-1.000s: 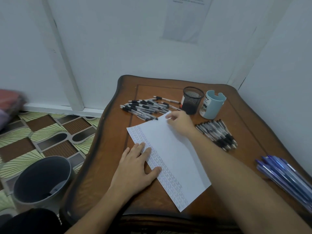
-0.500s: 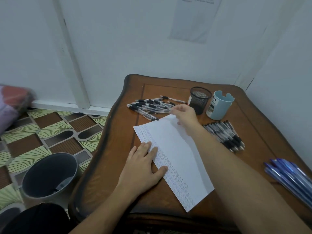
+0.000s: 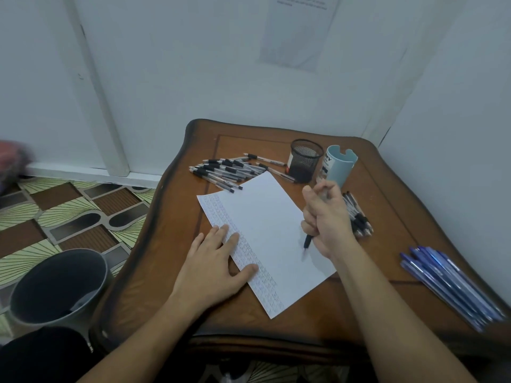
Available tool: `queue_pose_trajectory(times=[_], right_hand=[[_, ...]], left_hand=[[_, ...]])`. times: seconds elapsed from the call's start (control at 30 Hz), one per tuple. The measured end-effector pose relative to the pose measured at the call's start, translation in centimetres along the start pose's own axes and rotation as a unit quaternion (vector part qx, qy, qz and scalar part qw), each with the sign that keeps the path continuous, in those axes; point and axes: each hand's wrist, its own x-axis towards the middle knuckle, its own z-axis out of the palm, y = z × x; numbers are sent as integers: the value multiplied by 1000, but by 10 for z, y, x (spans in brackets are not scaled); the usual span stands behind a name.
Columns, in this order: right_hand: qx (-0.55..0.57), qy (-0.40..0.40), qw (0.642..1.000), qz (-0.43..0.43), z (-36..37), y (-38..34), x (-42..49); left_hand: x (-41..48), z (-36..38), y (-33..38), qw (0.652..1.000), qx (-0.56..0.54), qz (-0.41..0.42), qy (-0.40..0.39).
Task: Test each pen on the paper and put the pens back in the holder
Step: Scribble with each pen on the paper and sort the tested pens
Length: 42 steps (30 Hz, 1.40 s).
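Wood under everything: the glossy brown table (image 3: 387, 175) carries a job I judge far from finished.

The matte white paper (image 3: 262, 222) lies slanted mid-table, with fine rows of marks down its left edge only and the rest bare. My left hand (image 3: 213, 261) presses flat on that edge, fingers spread. My right hand (image 3: 326, 217) is fisted round one black-gripped pen (image 3: 307, 241), tip low over the paper's right side; whether it touches I cannot tell. Loose clear-barrelled pens (image 3: 226, 170) heap near the far edge, another bunch (image 3: 358, 217) lies beside my right hand, and slick blue pens (image 3: 448, 283) lie at the right edge. The round black mesh holder (image 3: 305, 160) and the smooth pale-blue cup (image 3: 338, 167) stand toward the far right corner. I see no pen in either, so nearly all the returning is left.
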Motion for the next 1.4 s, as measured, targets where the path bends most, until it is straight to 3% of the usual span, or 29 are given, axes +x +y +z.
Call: queue_pose_trajectory(times=[0.17,0.27,0.47,0.63,0.87,1.4], right_hand=[[58,-32,996,64,-14,7,-26],[-7,-52,994,92,-25,23,-41],[-92,-99,991,16,-26,48,-55],[-177,-164,970,3,-22,53,-58],[-271,-66,960,-23,-21,65,-63],[-308,-100,945,-51,-20,66,-64]], left_hand=[[0,-1,0,1000,18,1,-18],[1,0,0,1000,15,-1,-20],[2,2,-3,1000,19,2,-20],[2,2,-3,1000,16,3,-19],[2,2,-3,1000,11,1,-14],[2,2,-3,1000,2,6,-9]])
